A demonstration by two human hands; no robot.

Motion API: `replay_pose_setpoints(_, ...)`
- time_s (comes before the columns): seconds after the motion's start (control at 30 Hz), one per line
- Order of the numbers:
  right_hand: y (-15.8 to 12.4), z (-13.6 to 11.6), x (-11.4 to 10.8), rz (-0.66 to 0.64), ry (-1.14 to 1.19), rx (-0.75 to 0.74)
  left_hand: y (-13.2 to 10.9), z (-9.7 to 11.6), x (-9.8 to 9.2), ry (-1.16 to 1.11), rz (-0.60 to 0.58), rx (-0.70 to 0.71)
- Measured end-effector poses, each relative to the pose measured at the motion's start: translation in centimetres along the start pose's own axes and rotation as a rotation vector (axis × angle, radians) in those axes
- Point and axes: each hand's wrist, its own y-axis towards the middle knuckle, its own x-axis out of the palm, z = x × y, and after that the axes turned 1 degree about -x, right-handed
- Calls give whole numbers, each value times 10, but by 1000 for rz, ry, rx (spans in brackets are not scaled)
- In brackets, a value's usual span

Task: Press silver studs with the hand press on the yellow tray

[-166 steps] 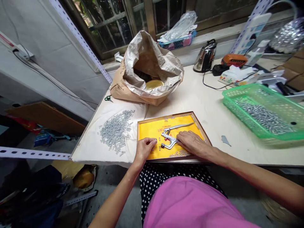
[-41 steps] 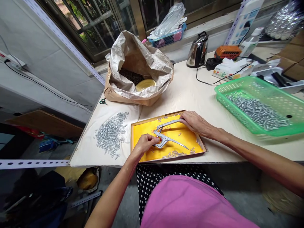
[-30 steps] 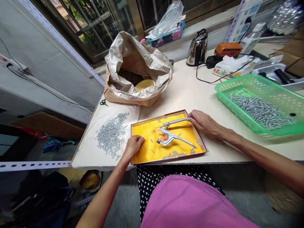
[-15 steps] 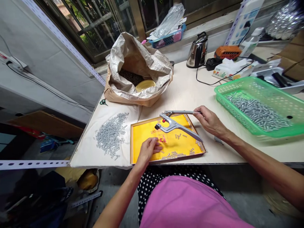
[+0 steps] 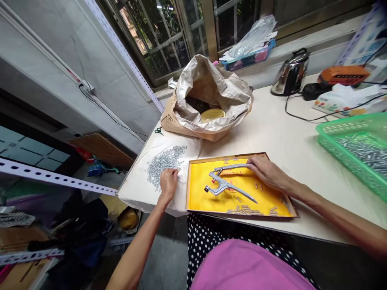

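My right hand point(image 5: 267, 171) grips the upper handle of silver hand pliers point(image 5: 222, 185), a press type with a coil spring and black-tipped jaw. The pliers are held over a shallow tray point(image 5: 196, 193) with a yellow bottom, their jaws toward the left. My left hand point(image 5: 168, 183) is at the right edge of a pile of small silver cylindrical pieces point(image 5: 163, 163), left of the tray. Its fingers are pinched together; whatever is between them is too small to make out. Loose pieces point(image 5: 243, 210) of similar shape lie along the tray's near edge.
Behind the tray stands an open paper sack point(image 5: 193, 129) with a yellow dish point(image 5: 213, 115) inside. A green basket point(image 5: 347, 151) of silver pieces is at the right. Further back are a kettle point(image 5: 290, 74) and a black cable point(image 5: 305, 119). Small green-handled scissors point(image 5: 158, 131) lie at the left.
My left hand has moved left from over the tray to the pile. The pliers, in my right hand, have shifted lower over the tray. The camera view has turned left.
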Motion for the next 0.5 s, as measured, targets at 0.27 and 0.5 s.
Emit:
replay_pose_setpoints(0.27,10,10,27,-177,-41,-17,37,10,20,266,-259,103)
replay_pose_setpoints(0.5,19,-13,15,-334,-247,82,47,-15,12,-119,-183,217)
